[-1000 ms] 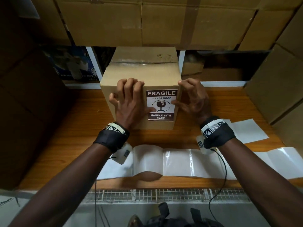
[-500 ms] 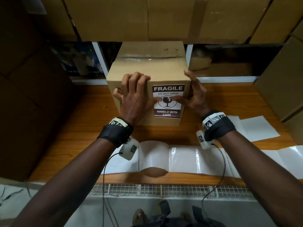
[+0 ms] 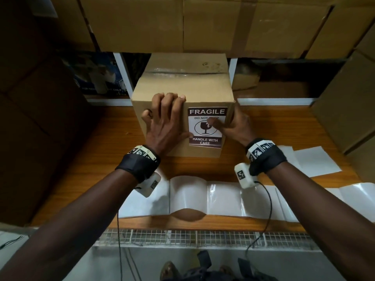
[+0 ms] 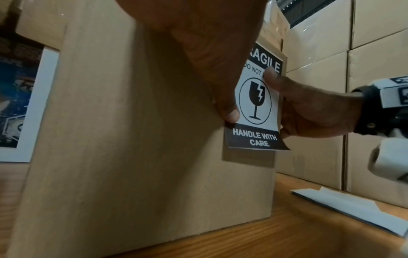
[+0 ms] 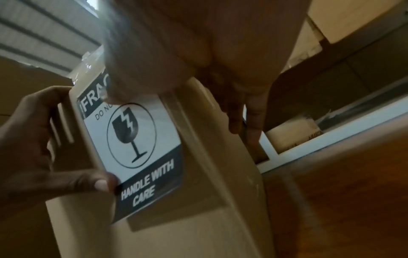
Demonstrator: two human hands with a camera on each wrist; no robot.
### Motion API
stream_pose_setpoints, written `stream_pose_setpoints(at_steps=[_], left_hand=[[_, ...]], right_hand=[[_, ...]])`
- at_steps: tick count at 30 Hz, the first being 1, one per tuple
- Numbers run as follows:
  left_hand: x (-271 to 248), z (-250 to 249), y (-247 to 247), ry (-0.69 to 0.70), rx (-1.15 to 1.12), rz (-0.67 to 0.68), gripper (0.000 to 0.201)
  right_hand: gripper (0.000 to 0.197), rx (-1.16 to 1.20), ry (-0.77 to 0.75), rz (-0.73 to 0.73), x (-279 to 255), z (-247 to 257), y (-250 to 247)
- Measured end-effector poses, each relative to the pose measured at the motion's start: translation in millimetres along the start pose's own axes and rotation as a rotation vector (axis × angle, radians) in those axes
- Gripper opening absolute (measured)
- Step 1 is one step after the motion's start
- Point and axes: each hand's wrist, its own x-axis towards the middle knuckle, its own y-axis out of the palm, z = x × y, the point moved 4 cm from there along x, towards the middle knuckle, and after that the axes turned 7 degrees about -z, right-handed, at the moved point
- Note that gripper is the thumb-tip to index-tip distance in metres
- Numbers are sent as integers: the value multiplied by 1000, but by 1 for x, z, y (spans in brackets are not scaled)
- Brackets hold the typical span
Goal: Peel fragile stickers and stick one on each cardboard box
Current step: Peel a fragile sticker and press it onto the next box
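A taped cardboard box point(image 3: 182, 78) stands on the wooden table point(image 3: 81, 169). On its front face is a FRAGILE sticker point(image 3: 209, 140). My left hand point(image 3: 168, 120) lies flat on the front face, its thumb on the sticker's left edge. My right hand point(image 3: 237, 126) presses its thumb on the sticker's upper middle, with fingers straight along the box's right side. In the left wrist view the sticker point(image 4: 256, 137) has its bottom right corner lifted off the box point(image 4: 132, 139). The right wrist view shows the sticker point(image 5: 141, 139) and my right fingers point(image 5: 253, 122) on the side.
A long white liner strip point(image 3: 223, 199) lies along the table's near edge, with loose liner sheets point(image 3: 316, 161) at the right. Stacked cardboard boxes point(image 3: 182, 23) overhang the back, and more boxes point(image 3: 349, 98) stand at the right. Dark boxes point(image 3: 30, 118) wall the left.
My right thumb has slid left from the sticker's right edge onto its upper middle. My left hand has stayed flat on the box front, with its thumb now lower on the sticker's left edge.
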Motion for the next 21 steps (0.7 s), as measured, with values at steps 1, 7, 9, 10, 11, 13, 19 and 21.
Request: stream_pose_setpoints(at_steps=[1, 7, 9, 10, 11, 13, 19, 21], left_hand=[[1, 0, 1, -1, -3, -2, 129], [7, -15, 1, -61, -75, -62, 117], [7, -21, 3, -88, -62, -65, 116], [5, -23, 4, -100, -48, -59, 118], [2, -24, 5, -108, -37, -50, 122], [-2, -22, 10, -97, -8, -25, 135], [-14, -14, 17, 51, 91, 22, 150], [-15, -12, 18, 72, 115, 42, 160]], right_hand=[[93, -21, 45, 25, -1, 2, 5], [76, -303, 122, -37, -14, -18, 24], [83, -341, 88, -15, -18, -23, 28], [85, -357, 71, 4, -20, -24, 28], [87, -373, 49, 18, -23, -24, 28], [90, -403, 11, 17, -27, -22, 24], [74, -301, -27, -73, -34, -8, 13], [77, -282, -21, -141, -33, -5, 17]])
